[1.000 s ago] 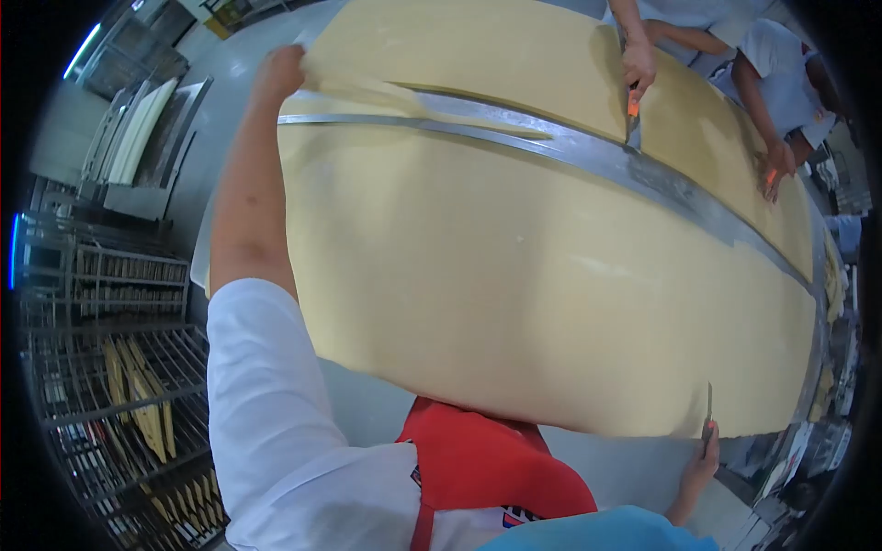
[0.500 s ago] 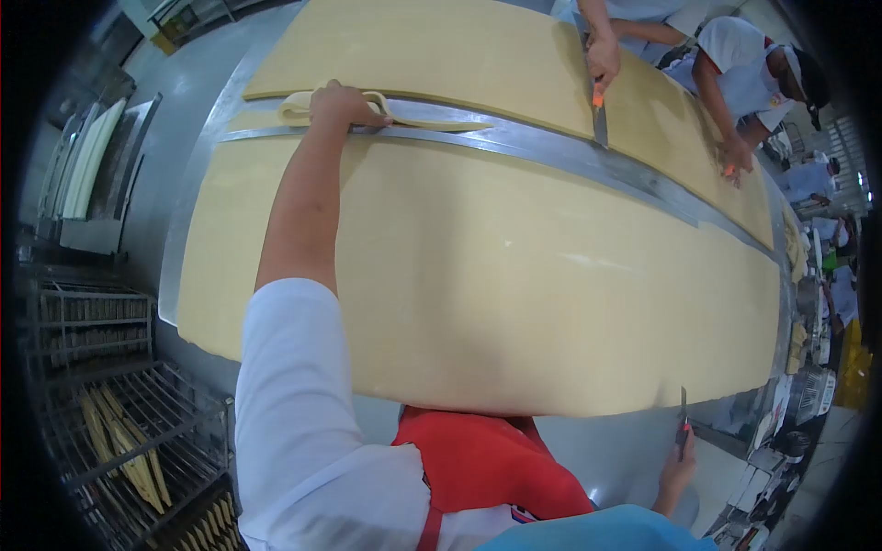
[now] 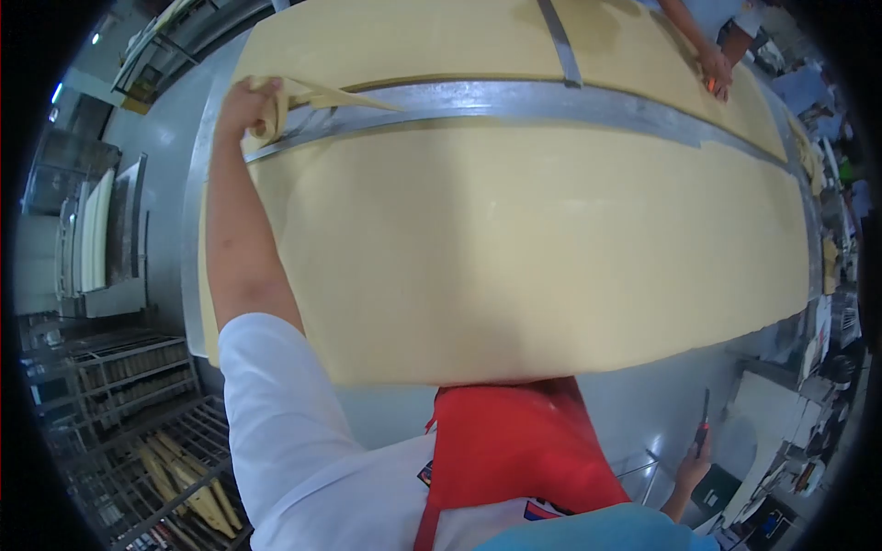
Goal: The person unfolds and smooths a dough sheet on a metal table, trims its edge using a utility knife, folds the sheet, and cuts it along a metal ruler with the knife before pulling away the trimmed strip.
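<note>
My left hand [image 3: 246,106] is closed on a rolled-up strip of dough [image 3: 269,119] at the far left of the table. The strip's thin tail trails to the right over the bare metal gap. Low on the right, off the table's near edge, my right hand [image 3: 694,466] grips a knife [image 3: 705,415] with a red-and-black handle, its blade pointing up. A wide pale dough sheet [image 3: 514,248] covers the near part of the table, and a second dough sheet [image 3: 413,41] lies beyond the metal gap [image 3: 459,96].
Across the table a co-worker's hand [image 3: 715,73] holds something orange on the far dough. A cut in that sheet bares a metal strip [image 3: 560,46]. Racks with dough pieces [image 3: 188,477] stand low on the left. White panels [image 3: 96,230] lean at the left.
My left hand has carried the rolled dough strip left, lifting its tail from the gap. My right hand with the knife moved slightly lower and right. One co-worker's knife left the view.
</note>
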`<state>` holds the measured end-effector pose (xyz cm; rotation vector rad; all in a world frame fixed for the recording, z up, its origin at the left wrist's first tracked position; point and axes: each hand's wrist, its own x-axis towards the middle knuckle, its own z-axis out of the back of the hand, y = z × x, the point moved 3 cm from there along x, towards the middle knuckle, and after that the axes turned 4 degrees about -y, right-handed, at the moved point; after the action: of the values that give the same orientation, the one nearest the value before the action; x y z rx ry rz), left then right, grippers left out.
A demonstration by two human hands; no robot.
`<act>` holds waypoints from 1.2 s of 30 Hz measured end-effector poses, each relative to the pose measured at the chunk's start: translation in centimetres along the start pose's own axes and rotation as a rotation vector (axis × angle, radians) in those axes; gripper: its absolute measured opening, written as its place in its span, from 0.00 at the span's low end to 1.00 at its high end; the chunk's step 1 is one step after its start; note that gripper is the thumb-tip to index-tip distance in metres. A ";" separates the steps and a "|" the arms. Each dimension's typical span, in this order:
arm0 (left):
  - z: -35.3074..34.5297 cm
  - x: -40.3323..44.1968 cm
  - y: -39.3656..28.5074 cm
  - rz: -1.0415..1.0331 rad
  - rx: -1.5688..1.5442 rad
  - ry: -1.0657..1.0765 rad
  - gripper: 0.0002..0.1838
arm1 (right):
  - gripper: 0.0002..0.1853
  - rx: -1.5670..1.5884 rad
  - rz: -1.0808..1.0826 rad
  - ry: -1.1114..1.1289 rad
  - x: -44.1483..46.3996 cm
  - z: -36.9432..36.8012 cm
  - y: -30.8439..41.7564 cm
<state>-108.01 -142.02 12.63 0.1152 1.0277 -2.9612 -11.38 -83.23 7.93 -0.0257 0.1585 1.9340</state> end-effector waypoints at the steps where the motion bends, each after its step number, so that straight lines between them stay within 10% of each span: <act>1: 2.2 -0.7 -0.3 -0.030 -0.129 -0.078 0.26 | 0.27 0.076 -0.040 -0.039 -0.6 -1.0 -2.3; 10: 17.4 -11.3 -14.4 -0.297 -0.699 -0.389 0.27 | 0.27 0.110 -0.165 -0.371 -6.5 -11.6 -18.0; 19: 14.6 -22.2 -37.4 -0.601 -1.043 -0.028 0.22 | 0.27 0.576 -0.325 -0.286 -6.7 -21.2 -23.8; 27: -2.4 -35.5 -57.9 -0.720 -1.216 0.283 0.20 | 0.25 0.535 -0.644 -0.062 -6.1 -20.6 -33.0; 36: -28.5 -60.5 -81.0 -0.829 -1.460 1.270 0.19 | 0.19 0.780 -0.917 -0.248 -7.9 -25.2 -45.1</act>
<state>-48.13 -61.88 44.70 1.8659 3.4827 -1.1770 32.02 -77.75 -20.71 0.5619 0.6065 0.8612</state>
